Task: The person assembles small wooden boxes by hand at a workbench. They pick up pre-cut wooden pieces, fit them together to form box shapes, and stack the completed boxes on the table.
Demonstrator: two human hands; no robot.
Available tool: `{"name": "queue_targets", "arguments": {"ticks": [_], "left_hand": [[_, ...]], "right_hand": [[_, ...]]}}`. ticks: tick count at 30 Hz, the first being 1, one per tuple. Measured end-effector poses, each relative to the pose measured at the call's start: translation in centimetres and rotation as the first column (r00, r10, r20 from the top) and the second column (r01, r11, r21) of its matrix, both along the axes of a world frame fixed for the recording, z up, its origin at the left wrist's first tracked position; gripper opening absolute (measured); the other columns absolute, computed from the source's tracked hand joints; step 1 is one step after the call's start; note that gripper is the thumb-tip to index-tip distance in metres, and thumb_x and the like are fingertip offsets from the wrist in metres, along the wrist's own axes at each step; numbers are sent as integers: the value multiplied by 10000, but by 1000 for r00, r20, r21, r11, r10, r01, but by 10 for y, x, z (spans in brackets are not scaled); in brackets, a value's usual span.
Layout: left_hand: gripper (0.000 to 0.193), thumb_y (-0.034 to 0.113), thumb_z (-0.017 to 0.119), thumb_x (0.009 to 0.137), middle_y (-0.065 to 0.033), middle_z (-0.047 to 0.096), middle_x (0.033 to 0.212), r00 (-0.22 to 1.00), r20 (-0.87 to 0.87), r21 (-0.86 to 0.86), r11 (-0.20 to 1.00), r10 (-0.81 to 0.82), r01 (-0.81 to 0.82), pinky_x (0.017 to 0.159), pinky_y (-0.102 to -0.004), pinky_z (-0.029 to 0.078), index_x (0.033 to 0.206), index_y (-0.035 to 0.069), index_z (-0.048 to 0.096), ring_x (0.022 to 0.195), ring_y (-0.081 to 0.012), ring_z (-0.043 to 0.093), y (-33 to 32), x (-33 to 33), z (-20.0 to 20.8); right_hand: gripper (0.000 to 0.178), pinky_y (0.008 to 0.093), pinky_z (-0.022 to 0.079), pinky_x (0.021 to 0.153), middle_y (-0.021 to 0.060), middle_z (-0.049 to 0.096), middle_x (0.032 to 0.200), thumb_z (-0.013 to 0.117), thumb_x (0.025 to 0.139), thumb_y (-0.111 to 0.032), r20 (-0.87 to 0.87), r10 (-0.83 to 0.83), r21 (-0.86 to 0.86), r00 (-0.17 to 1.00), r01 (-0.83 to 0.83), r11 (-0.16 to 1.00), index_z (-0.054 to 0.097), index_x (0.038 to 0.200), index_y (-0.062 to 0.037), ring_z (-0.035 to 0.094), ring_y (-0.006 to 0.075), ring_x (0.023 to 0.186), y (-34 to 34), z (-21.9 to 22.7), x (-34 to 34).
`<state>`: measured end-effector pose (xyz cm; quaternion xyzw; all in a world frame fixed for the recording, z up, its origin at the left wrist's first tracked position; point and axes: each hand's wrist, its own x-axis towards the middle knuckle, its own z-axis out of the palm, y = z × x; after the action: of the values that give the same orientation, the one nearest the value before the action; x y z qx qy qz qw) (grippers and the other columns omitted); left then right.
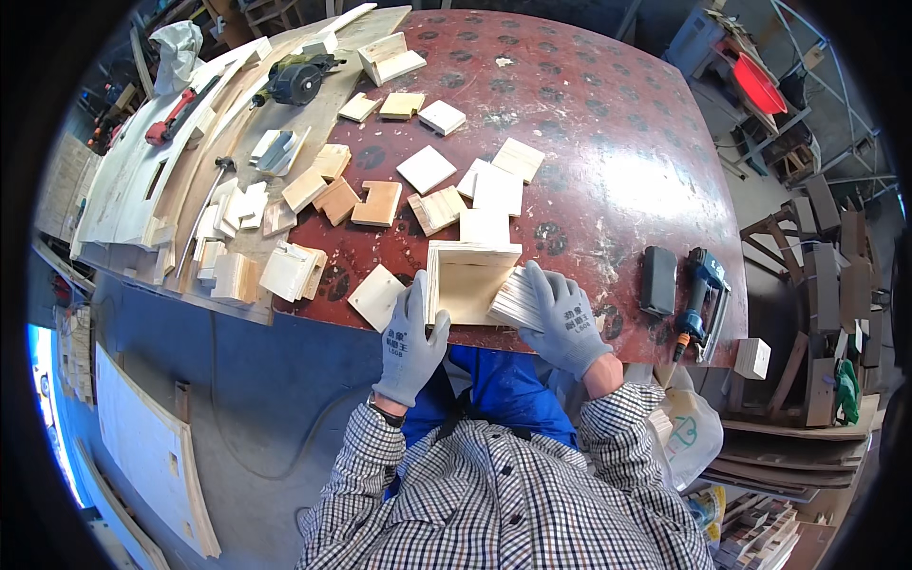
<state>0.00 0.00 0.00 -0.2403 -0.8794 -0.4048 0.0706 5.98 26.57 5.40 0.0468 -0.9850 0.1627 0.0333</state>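
Note:
At the table's near edge stands a small open wooden box with a back and a left side panel. My gloved left hand is closed around the outside of that left panel, thumb on its near edge. In my gloved right hand is a wooden board piece with a striped, layered edge, slanting at the box's right side. Whether this piece touches the box I cannot tell. A square wooden piece lies just left of my left hand, and a pale wooden piece lies directly behind the box.
Several cut wooden pieces are scattered over the dark red tabletop. A nail gun and a black case-like block lie at the right. On boards at the far left are a circular saw, a red tool and a hammer.

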Motion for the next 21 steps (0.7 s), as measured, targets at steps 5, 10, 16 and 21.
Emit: {"name": "queue_targets", "arguments": {"ticks": [5,10,16,21], "left_hand": [[599,111,609,1018,-299,560,1347,997,-75,-67,998,-13,8,989,-506,529,1546,-80,399,1167,-479,615,-3,-2,1],[579,104,627,1013,-300,538,1405,997,-80,-77,997,-23,17,994,-483,554,1517,-96,425,1182,-475,631,-9,19,-1],[591,106,622,1018,-310,537,1418,1000,-27,-103,995,-10,7,986,-490,556,1534,-89,412,1188,-480,630,-8,19,6],[653,98,642,1006,-311,502,1443,999,-27,-119,993,-20,17,1027,-487,527,1573,-77,369,1243,-488,591,-11,21,8]], "right_hand": [[950,534,445,1091,201,544,1433,799,816,-238,-37,11,-44,999,-13,999,337,1626,-56,568,421,1278,-3,0,-4],[937,534,449,1084,199,545,1437,796,806,-210,-2,30,-40,1000,-30,999,353,1617,-53,568,426,1273,-7,6,6],[939,542,467,1051,210,551,1409,793,773,-187,-78,4,-114,997,-12,993,377,1604,-50,579,420,1222,-10,1,12],[1004,504,455,1090,232,529,1380,808,721,-197,-90,-241,-401,966,186,897,364,1603,-12,534,428,1248,12,9,21]]}}
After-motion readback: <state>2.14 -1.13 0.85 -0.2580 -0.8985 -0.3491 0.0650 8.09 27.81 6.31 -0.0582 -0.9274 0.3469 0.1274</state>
